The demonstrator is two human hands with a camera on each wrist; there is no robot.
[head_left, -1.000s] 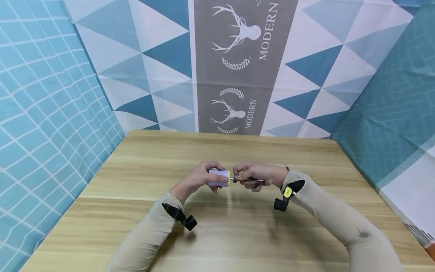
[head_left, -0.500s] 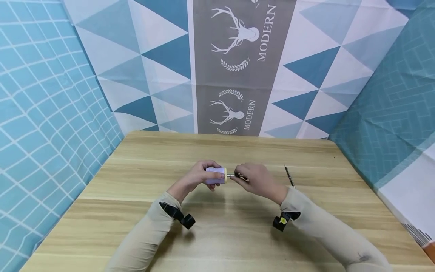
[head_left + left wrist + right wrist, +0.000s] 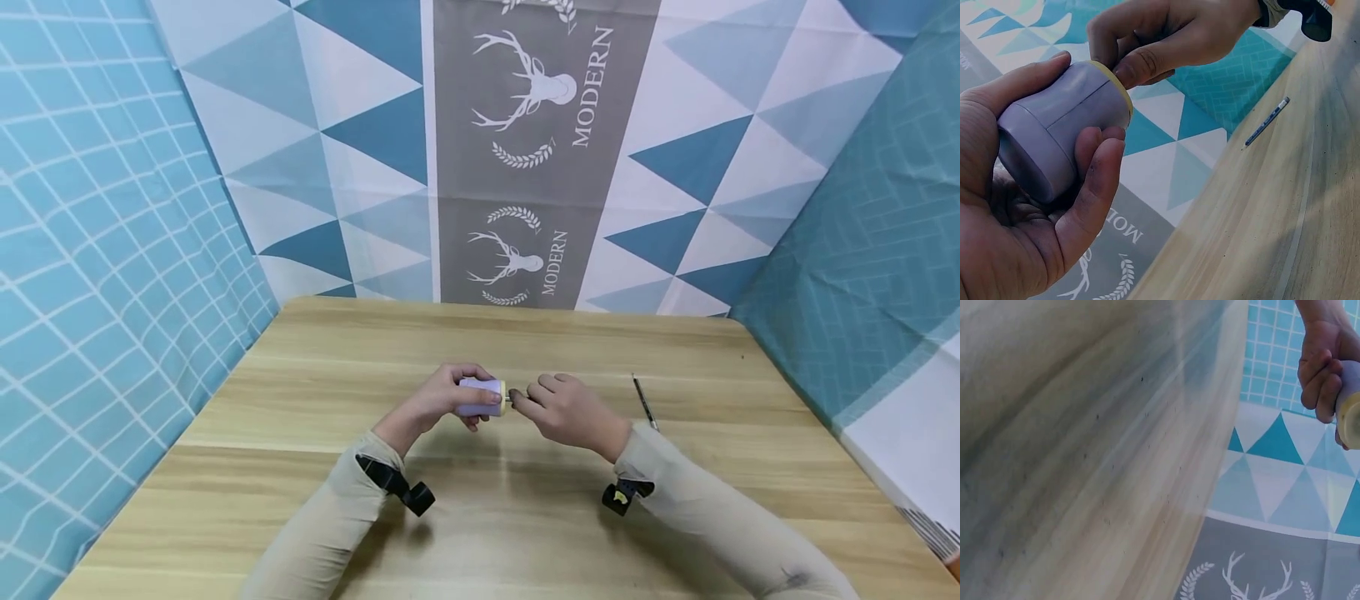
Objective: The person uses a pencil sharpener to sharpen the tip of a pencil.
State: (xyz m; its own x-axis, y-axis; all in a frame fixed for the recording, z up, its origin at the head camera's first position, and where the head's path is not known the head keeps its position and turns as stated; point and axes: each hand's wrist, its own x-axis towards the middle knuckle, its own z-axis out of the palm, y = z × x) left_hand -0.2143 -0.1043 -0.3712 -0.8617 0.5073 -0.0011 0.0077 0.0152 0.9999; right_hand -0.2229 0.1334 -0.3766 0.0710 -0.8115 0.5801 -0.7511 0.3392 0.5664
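A purple barrel-shaped hand-crank pencil sharpener (image 3: 480, 398) with a yellow rim lies sideways above the table. My left hand (image 3: 437, 400) grips its body, thumb along the near side and fingers around it, as the left wrist view of the sharpener (image 3: 1063, 109) shows. From the yellow end sticks a short metal crank shaft (image 3: 508, 398). My right hand (image 3: 576, 414) pinches the crank's end, its fingers hiding most of the handle. In the right wrist view the sharpener's yellow end (image 3: 1349, 422) appears at the right edge; the right hand is out of that view.
A dark pencil (image 3: 645, 402) lies on the wooden table (image 3: 337, 517), just beyond the right sleeve. Patterned cloth walls stand behind the table and along its left and right sides. Each wrist wears a small black camera.
My right hand has turned over around the crank, from fingers curled beneath it to the back of the hand upward. The pencil behind the right wrist has come into view. The left hand stays nearly put.
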